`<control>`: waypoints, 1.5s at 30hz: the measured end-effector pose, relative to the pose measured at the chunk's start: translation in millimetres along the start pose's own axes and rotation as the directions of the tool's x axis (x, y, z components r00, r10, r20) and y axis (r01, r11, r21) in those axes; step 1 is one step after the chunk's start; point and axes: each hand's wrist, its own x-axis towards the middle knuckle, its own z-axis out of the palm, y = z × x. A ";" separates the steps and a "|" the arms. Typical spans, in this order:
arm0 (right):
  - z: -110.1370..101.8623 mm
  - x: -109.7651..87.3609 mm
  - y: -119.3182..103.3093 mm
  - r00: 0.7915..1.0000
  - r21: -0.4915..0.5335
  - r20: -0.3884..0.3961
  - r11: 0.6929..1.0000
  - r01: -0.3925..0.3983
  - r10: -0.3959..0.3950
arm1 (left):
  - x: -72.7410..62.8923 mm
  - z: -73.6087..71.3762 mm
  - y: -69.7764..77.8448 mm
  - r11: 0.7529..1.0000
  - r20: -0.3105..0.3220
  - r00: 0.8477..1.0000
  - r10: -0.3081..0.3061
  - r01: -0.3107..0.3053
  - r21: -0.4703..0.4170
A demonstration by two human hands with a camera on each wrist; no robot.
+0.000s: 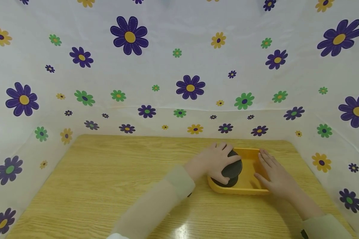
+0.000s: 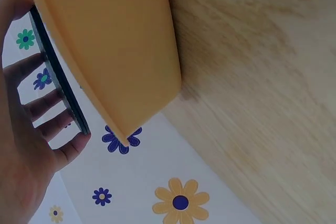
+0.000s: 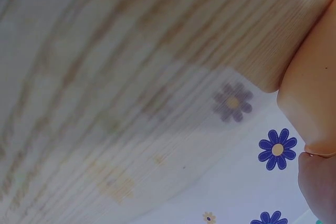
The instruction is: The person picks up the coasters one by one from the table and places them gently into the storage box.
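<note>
My left hand (image 1: 213,162) grips a thin dark round disc (image 1: 233,169) by its edge, fingers spread around it. In the left wrist view the disc (image 2: 60,74) shows edge-on between thumb and fingers, beside the rim of the yellow tray (image 2: 113,40). A second dark round piece (image 1: 231,183) lies beneath it in the left end of the tray (image 1: 245,191), partly hidden by the hand and upper disc. Over the tray's right side rests my right hand (image 1: 276,177), fingers fairly straight along the rim. Only a bit of that hand (image 3: 317,184) shows in the right wrist view.
The tray stands on a wood-grain table (image 1: 119,179), toward its right side. A white flowered cloth (image 1: 161,69) rises behind the table and along both sides.
</note>
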 end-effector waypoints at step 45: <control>3.7 -1.6 2.9 1.000 0.002 -0.016 1.000 0.014 -0.014 | 0.5 26.1 10.5 0.998 0.058 0.998 -0.005 0.002 0.057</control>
